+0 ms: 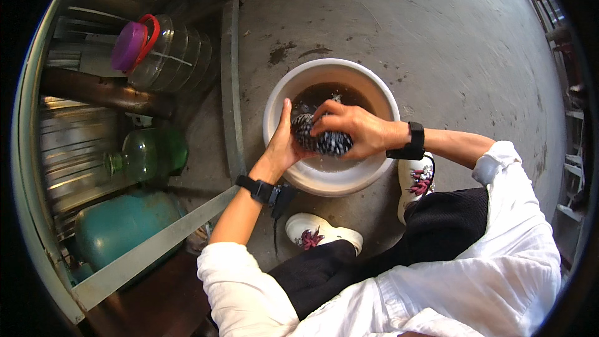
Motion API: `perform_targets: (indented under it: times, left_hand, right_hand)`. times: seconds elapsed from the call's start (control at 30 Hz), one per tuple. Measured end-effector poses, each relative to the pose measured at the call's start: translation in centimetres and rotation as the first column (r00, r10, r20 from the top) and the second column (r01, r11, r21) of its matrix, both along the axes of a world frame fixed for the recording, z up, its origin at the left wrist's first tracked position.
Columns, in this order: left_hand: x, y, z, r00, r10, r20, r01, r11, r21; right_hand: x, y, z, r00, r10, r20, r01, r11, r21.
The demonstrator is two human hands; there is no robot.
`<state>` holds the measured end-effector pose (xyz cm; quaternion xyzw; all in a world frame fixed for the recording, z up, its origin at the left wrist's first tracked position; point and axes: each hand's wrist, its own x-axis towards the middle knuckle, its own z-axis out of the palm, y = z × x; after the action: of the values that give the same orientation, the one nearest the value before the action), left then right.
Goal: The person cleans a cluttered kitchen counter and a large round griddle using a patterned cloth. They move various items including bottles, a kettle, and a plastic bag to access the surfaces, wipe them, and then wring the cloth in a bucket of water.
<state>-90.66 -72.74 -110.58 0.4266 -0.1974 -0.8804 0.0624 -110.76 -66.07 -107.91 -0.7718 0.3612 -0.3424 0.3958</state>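
Over a round white basin (273,103) of brownish water, both hands hold a dark object with a black-and-white textured surface (334,143); its exact kind cannot be told, and its right part is blurred. My left hand (284,142) supports it from the left and below, thumb pointing up. My right hand (353,126) lies over its top and right side with curled fingers, covering its middle. Small whitish bits or bubbles show on the water (336,96) behind the right hand. Each wrist wears a black band.
The basin stands on a grey concrete floor (421,56) with dark wet spots. At left, a metal frame (231,79) holds a clear plastic jar (173,56) with a purple lid, a green bottle (145,154) and a teal container (126,224). White shoes (323,234) are close below the basin.
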Motion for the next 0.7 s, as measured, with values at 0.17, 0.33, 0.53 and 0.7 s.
perform_targets:
  times: [0.17, 0.33, 0.53, 0.7]
  left_hand:
    - [-0.6, 0.4, 0.2, 0.980, 0.199, -0.030, -0.200, 0.977, -0.067]
    - [-1.6, 1.3, 2.4, 0.823, 0.567, 0.032, -0.517, 0.771, -0.372]
    - [-4.0, 1.9, 5.8, 0.777, 0.619, -0.117, -0.531, 0.545, -0.649]
    - [-5.4, 2.9, 6.6, 0.859, 0.503, -0.094, -0.255, 0.262, -0.931]
  right_hand:
    - [0.8, 1.2, 0.9, 0.999, -0.024, 0.046, 0.032, 0.985, -0.171]
    - [2.0, 1.4, 0.1, 0.899, -0.367, 0.240, 0.373, 0.928, 0.025]
    - [2.9, 0.4, 0.9, 0.478, -0.721, 0.501, -0.058, 0.544, 0.837]
    - [1.7, -0.7, 1.3, 0.461, -0.770, 0.441, -0.363, 0.290, 0.886]
